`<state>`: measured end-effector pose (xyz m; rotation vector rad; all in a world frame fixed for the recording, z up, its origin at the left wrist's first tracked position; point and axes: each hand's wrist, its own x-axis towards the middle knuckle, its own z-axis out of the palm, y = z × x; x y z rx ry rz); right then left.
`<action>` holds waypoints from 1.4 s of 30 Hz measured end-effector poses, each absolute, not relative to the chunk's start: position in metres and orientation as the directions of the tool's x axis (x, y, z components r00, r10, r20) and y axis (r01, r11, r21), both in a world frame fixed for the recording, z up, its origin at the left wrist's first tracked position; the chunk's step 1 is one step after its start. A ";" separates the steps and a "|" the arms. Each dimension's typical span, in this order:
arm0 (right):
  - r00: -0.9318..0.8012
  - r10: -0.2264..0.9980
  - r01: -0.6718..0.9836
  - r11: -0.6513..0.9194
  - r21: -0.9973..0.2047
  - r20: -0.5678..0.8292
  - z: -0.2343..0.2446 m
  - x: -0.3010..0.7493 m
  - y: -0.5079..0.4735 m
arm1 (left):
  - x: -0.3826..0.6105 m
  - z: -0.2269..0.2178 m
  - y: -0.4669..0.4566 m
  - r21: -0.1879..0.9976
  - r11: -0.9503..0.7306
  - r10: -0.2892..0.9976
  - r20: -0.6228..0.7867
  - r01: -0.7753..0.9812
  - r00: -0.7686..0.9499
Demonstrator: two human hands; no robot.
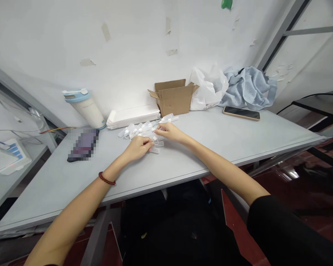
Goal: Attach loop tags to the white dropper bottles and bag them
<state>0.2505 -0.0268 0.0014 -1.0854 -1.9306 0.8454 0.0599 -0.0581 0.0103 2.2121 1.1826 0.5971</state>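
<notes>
My left hand, with a dark red bead bracelet on the wrist, is closed in a pinch at the near side of a pile of small white and clear plastic pieces. What its fingertips grip is hidden. Just beyond it and to the right, my right hand pinches a small white piece over the same pile. A thin white loop shows between the two hands. Clear flat strips lie on the table right beside my left fingertips.
Behind the pile are a stack of white envelopes and an open cardboard box. A tumbler and a blurred dark item stand left on the grey table. To the right are a plastic bag, blue cloth and phone.
</notes>
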 end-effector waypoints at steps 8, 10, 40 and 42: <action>-0.373 0.888 0.414 0.418 -0.809 0.268 0.001 0.250 -0.027 | 0.059 0.009 -0.057 0.638 -0.472 0.843 0.125 0.609 0.523; -0.377 0.887 0.416 0.418 -0.808 0.266 0.001 0.251 -0.027 | 0.059 0.010 -0.057 0.635 -0.470 0.843 0.118 0.613 0.525; -0.319 0.874 0.394 0.474 -0.788 0.366 0.006 0.250 -0.030 | 0.060 0.012 -0.057 0.655 -0.499 0.846 0.229 0.567 0.481; -0.248 0.867 0.349 0.496 -0.795 0.433 0.010 0.253 -0.029 | 0.059 0.018 -0.057 0.662 -0.506 0.856 0.307 0.553 0.416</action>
